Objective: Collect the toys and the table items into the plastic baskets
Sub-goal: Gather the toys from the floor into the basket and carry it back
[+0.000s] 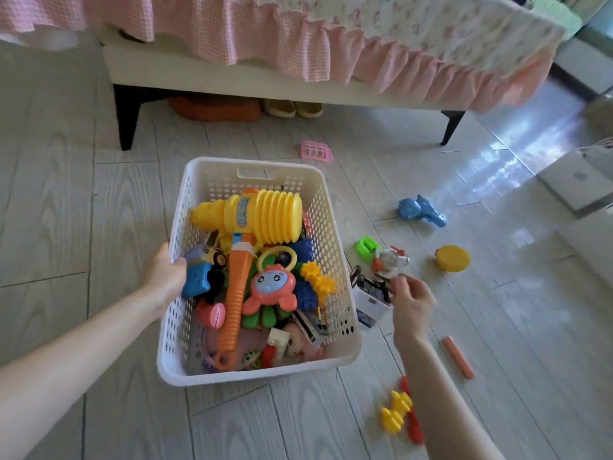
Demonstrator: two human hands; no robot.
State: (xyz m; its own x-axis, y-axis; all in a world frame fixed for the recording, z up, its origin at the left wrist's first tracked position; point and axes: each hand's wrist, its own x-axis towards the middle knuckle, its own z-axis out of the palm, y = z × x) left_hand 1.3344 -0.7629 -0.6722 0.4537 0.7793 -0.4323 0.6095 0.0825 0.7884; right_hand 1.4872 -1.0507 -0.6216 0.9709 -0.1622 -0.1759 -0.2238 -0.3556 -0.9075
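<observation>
- Daylight scene, bright overall; your light comes from the upper right, off frame.
- Strong glare on the glossy floor (504, 167) at right, washing out the plank grain there.
- Under the bed (232, 78) it goes dark; things beneath sit in deep shadow, hard to read.
- Your right hand (411, 303) is motion-blurred, fingers smeared; the small toy at its fingertips is soft too.
- Your left hand (164, 277) is sharper, on the white basket (255, 370).
- Basket contents crisp, colours saturated; soft shadow inside its near wall.
- Wide-angle distortion: bed edge bows, floor lines curve toward the corners.
- Red and yellow pieces (401, 416) by your right forearm are blurred.
</observation>
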